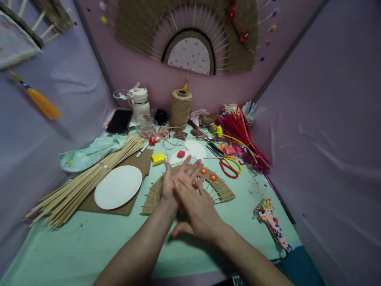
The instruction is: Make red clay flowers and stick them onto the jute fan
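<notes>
My left hand (170,186) is turned palm up with its fingers stretched out and apart. Across that palm lies my right hand (200,208), flat, its thumb held away to the side. Whether anything sits between the palms is hidden. Beneath both hands is a woven twine fan (228,194) with thin stick ribs, partly covered by them. Two red flowers with yellow centres, one of them a small red flower (213,177), are on its upper band. Just beyond, a red clay rose (181,154) rests on a white paper disc (195,150).
Bamboo sticks (86,180) and a white oval disc (118,187) lie left on cardboard (125,208). A yellow clay packet (159,159) is near the fan. Scissors (228,169), pipe cleaners (242,133) and a patterned glue gun (272,222) are right. A twine spool (181,109) stands behind.
</notes>
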Available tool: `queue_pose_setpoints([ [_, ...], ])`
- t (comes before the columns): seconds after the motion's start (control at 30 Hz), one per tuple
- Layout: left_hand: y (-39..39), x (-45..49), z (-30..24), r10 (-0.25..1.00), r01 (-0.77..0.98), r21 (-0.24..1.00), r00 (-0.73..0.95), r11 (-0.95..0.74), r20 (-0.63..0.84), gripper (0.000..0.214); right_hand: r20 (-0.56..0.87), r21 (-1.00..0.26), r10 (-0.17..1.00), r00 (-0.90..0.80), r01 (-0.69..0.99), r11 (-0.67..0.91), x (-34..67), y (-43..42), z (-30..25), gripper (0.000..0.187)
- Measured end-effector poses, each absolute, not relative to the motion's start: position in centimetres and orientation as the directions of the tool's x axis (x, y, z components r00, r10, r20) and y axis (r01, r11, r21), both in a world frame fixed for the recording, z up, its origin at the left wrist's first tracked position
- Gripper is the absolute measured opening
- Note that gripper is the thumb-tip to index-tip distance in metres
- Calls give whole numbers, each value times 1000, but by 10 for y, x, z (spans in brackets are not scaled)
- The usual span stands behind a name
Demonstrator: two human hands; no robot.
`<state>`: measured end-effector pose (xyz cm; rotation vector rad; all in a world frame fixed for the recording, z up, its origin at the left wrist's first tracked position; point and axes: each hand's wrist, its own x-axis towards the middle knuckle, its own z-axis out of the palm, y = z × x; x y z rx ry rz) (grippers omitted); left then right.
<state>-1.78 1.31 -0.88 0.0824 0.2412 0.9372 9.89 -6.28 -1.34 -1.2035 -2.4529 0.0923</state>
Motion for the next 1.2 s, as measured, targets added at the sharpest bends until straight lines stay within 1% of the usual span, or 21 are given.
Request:
queue_pose_setpoints([
  [0.07,14,-19,-9,838,-822,172,519,543,-167,76,324,-223,744,-585,717,661,99,-65,-14,97],
  [0.13,14,-19,-10,855,-841,165,491,515,-167,73,338,-215,772,-538,755,620,100,-64,-16,98],
  [0.23,12,-16,-12,811,-795,167,558,583,-177,73,349,-228,819,-456,806,546,96,-60,-16,101],
  [0.33,13,-17,-12,791,-777,158,586,610,-176,76,326,-240,795,-511,769,593,86,-64,-15,102],
  [0.43,17,-22,-10,850,-840,153,495,521,-182,74,311,-248,781,-541,747,616,84,-66,-14,105],
  [0.5,17,-23,-8,864,-852,167,466,496,-191,72,311,-250,817,-486,788,563,85,-62,-14,106],
  [0.57,15,-22,-7,842,-826,178,503,535,-196,70,315,-253,843,-436,818,517,85,-58,-14,107],
  [0.6,15,-22,-8,826,-809,178,529,560,-195,70,315,-254,843,-437,816,518,85,-57,-13,108],
  [0.67,15,-22,-8,817,-802,169,544,573,-189,72,307,-253,814,-493,782,569,83,-58,-13,111],
  [0.73,17,-24,-8,844,-832,158,503,531,-187,74,294,-257,792,-535,754,605,83,-60,-14,112],
  [0.8,18,-26,-7,869,-858,162,457,486,-188,74,293,-267,818,-494,780,567,84,-61,-14,111],
  [0.87,16,-25,-6,862,-849,174,467,500,-197,72,296,-284,855,-427,815,505,86,-57,-15,110],
  [0.97,12,-20,-5,825,-809,179,526,560,-205,73,295,-336,847,-441,782,524,86,-51,-14,108],
  [1.03,10,-19,-5,826,-811,166,533,561,-184,75,311,-408,836,-452,731,547,86,-50,-12,104],
  [1.13,11,-19,-4,848,-837,141,514,528,-129,77,357,-533,851,-384,665,523,91,-51,-9,97],
  [1.2,12,-20,-5,849,-839,132,516,528,-112,77,371,-587,864,-342,634,503,96,-51,-6,93],
])
